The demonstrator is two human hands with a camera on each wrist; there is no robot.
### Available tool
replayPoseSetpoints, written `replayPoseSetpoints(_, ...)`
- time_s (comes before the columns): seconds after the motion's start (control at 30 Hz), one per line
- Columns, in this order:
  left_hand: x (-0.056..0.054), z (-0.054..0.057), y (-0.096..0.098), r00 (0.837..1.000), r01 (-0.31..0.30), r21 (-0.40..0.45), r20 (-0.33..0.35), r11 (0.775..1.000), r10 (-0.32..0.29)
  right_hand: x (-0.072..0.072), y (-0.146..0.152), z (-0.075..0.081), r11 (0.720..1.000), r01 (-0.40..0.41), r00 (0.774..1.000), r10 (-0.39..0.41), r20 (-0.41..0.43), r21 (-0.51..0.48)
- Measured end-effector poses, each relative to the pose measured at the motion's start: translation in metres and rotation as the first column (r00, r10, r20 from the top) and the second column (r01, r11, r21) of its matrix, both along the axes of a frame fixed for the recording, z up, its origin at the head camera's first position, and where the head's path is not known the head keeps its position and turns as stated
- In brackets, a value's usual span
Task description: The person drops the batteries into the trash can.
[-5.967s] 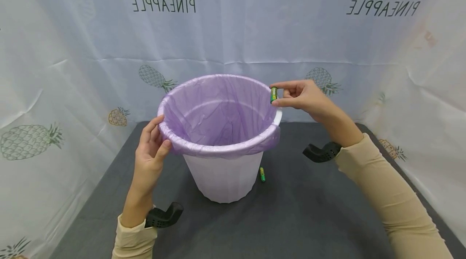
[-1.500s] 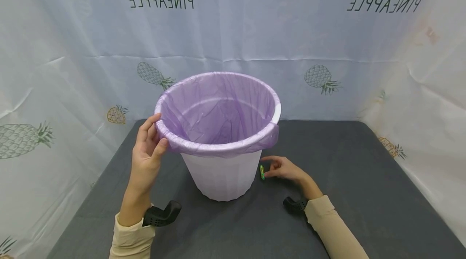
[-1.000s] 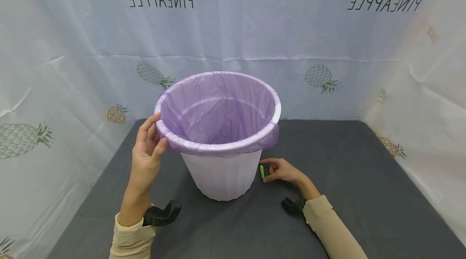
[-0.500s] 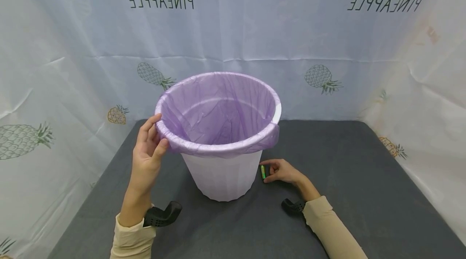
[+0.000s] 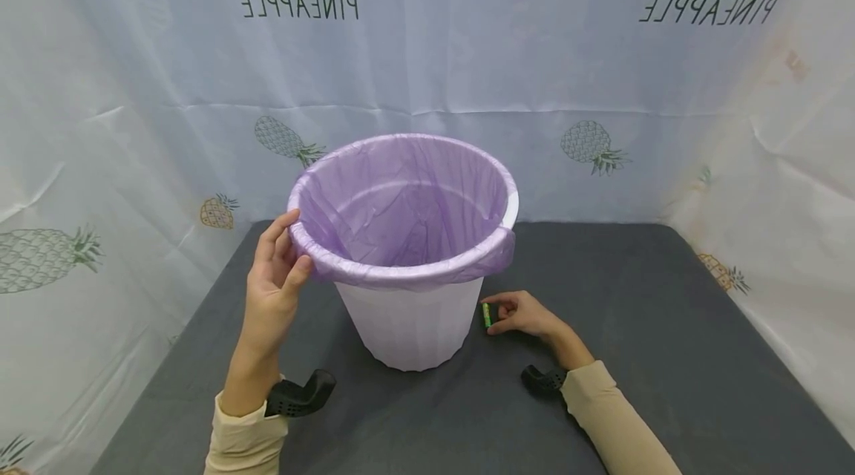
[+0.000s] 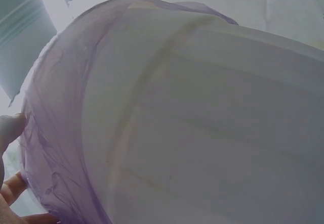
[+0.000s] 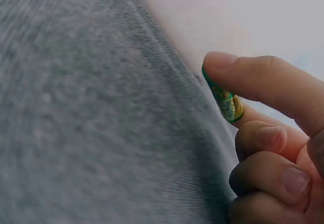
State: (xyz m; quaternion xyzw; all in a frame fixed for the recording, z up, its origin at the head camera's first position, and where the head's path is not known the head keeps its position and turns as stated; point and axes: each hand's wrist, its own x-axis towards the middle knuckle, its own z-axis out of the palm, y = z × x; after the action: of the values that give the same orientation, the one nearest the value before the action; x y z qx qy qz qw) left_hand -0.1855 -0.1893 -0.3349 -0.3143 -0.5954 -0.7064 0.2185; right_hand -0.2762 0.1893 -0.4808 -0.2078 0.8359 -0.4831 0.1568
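A white trash can [image 5: 407, 319] lined with a purple plastic bag [image 5: 401, 223] stands upright on the dark table. At its left side my left hand [image 5: 270, 289] holds the rim with thumb and fingers; the left wrist view shows fingertips [image 6: 16, 125] against the bag's folded edge. Low down on the can's right, my right hand [image 5: 524, 313] pinches a small green and yellow battery [image 5: 487, 315] between thumb and index finger. In the right wrist view the thumb covers part of the battery [image 7: 230, 105], and the other fingers are curled into the palm.
A dark grey cloth covers the table [image 5: 641, 326]. White curtains [image 5: 461, 37] printed with pineapples hang behind and at both sides. Each wrist carries a black camera mount [image 5: 300, 393].
Six seconds ago the right hand held a battery at the can's rim, another lying below. It came down to that one and now pinches it, shifted slightly right. The left hand stays put.
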Motion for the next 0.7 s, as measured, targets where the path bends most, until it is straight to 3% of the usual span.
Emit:
replayPoseSetpoints(0.47, -0.001, 0.000, 0.001, 1.000, 0.005, -0.001, -0.015, 1.000, -0.005, 0.003, 0.009, 0.019, 1.000, 0.025, 0.999, -0.026, -0.033, -0.015)
replayPoseSetpoints(0.7, 0.001, 0.000, 0.001, 1.000, 0.002, 0.002, -0.005, 1.000, -0.002, 0.011, 0.013, 0.034, 0.994, 0.023, 0.999, -0.027, -0.037, -0.102)
